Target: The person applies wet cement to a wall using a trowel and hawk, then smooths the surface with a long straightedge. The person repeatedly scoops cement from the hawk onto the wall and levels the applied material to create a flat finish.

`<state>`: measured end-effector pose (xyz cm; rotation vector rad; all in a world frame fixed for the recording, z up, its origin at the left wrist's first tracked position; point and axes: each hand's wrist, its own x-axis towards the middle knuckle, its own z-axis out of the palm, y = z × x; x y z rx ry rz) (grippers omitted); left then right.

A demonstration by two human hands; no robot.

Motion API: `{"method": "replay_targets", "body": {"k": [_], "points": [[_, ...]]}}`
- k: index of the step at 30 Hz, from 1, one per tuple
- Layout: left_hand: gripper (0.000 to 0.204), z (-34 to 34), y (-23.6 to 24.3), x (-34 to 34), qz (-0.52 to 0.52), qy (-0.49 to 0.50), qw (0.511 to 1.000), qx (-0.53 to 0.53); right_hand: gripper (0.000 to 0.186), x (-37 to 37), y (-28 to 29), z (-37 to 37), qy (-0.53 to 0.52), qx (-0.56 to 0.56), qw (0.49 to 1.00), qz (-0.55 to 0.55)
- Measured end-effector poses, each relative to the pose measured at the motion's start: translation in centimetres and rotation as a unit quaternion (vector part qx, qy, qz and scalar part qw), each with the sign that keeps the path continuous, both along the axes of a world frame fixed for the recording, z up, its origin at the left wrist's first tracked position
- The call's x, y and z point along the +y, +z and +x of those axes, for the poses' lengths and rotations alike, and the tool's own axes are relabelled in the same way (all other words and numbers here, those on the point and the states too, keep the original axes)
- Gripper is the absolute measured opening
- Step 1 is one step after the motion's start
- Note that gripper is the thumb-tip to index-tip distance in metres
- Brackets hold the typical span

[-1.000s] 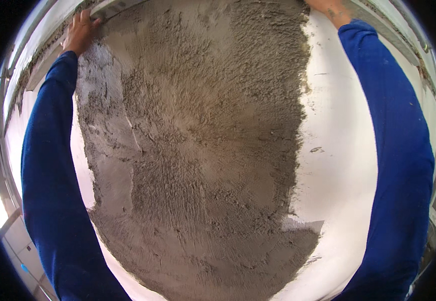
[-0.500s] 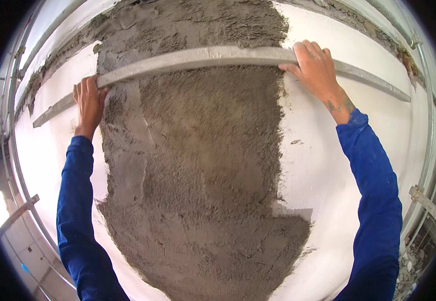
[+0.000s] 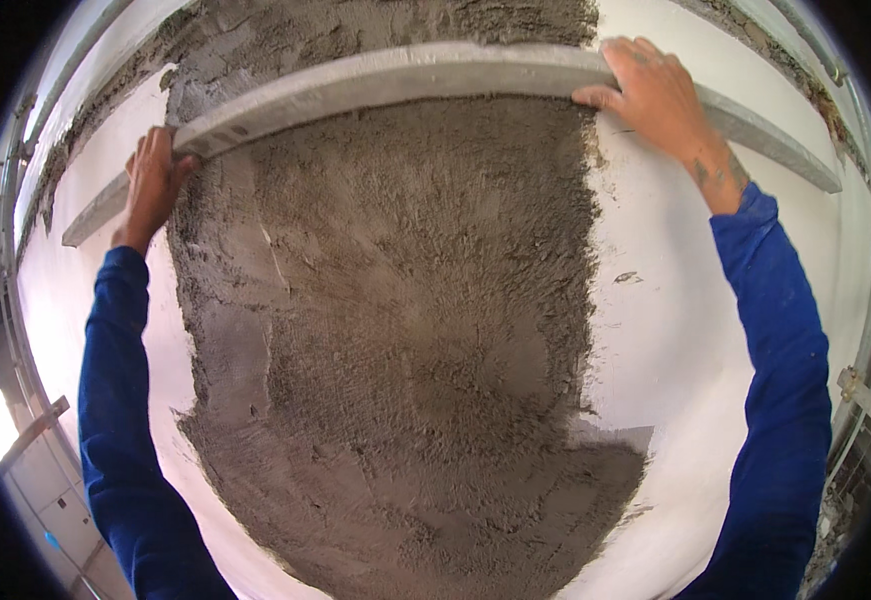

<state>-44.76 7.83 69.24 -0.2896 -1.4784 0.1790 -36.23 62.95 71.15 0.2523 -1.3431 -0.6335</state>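
Note:
A long grey screed bar [image 3: 395,85] lies across the upper part of a patch of wet grey mortar [image 3: 415,290] on a white wall [image 3: 670,300]. Its ends reach past the mortar on both sides. My left hand [image 3: 152,185] is closed round the bar near its left end. Farther right, my right hand [image 3: 652,95] grips it just beyond the mortar's right edge, the thumb along the lower side. Below the bar the mortar looks rough and grainy, with a smoother strip down the left. Both arms are stretched up in blue sleeves.
Metal scaffold tubes stand at the left [image 3: 13,270] and right [image 3: 870,290]. Clamped bars jut out low on each side. Broken, rough edges [image 3: 745,40] of old render run along the top corners. Rubble [image 3: 835,530] shows at the lower right.
The screed bar and both my hands sit higher in the picture. My left hand has shifted a little left and my right hand a little right, both still gripping the bar.

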Motion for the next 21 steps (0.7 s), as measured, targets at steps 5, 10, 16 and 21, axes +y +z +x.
{"method": "replay_targets", "body": {"k": [5,10,16,21], "points": [[0.043,-0.7,3.7,-1.5,0.003,0.015,1.000,0.013,0.059,-1.9,3.2,1.7,-0.014,-0.047,0.997,-0.055],[0.046,-1.8,6.3,-2.6,-0.034,0.023,0.998,0.050,0.058,-1.6,4.5,1.5,0.003,-0.025,0.999,-0.027],[0.041,-3.5,10.2,-3.3,-0.033,0.030,0.989,0.140,0.058,-2.0,8.7,2.0,0.029,0.013,0.999,0.008],[0.036,-4.6,14.4,-4.4,-0.018,0.024,0.991,0.130,0.060,-3.2,11.9,1.6,-0.016,-0.012,0.997,-0.073]]}}
